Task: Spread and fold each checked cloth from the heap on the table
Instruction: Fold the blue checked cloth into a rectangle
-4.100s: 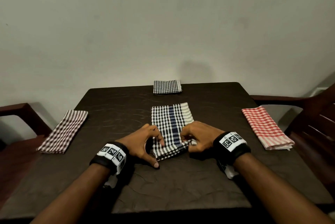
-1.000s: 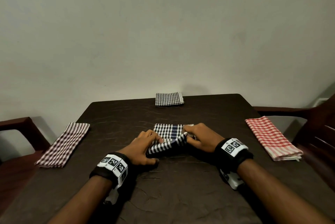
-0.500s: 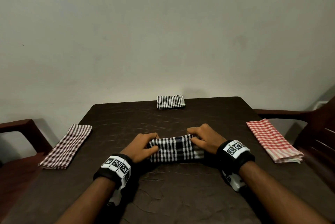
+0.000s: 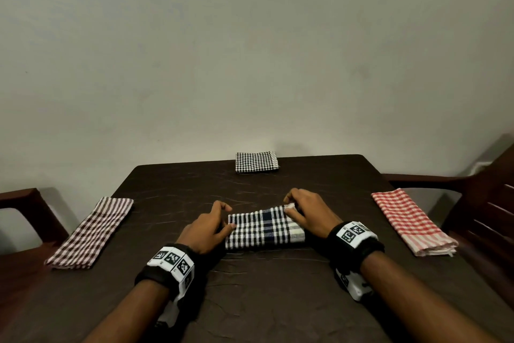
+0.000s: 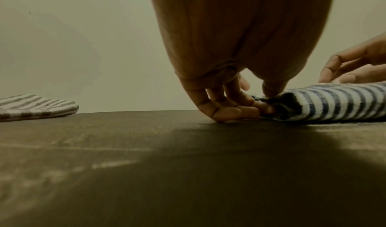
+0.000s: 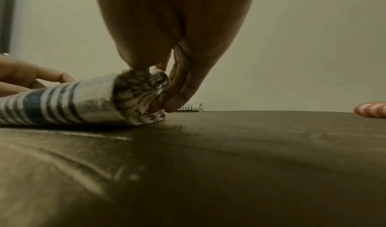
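A black, white and blue checked cloth (image 4: 264, 228) lies folded into a short thick rectangle in the middle of the dark table (image 4: 250, 301). My left hand (image 4: 214, 224) pinches its left end between thumb and curled fingers; the left wrist view shows the fingertips (image 5: 256, 110) tucked under the cloth (image 5: 334, 105) and the thumb on top. My right hand (image 4: 303, 212) pinches the far right corner. In the right wrist view its fingers (image 6: 175, 96) press against the layered end of the cloth (image 6: 83, 103).
A folded black-and-white checked cloth (image 4: 256, 162) lies at the table's far edge. A brown checked cloth (image 4: 91, 231) lies at the left edge and a red checked cloth (image 4: 411, 220) at the right. Wooden chairs (image 4: 486, 203) flank the table; a wall stands behind it.
The long cloth strip has been folded over away from me into a short rectangle. Both hands have shifted from the near edge to its two ends, and the camera has tilted up.
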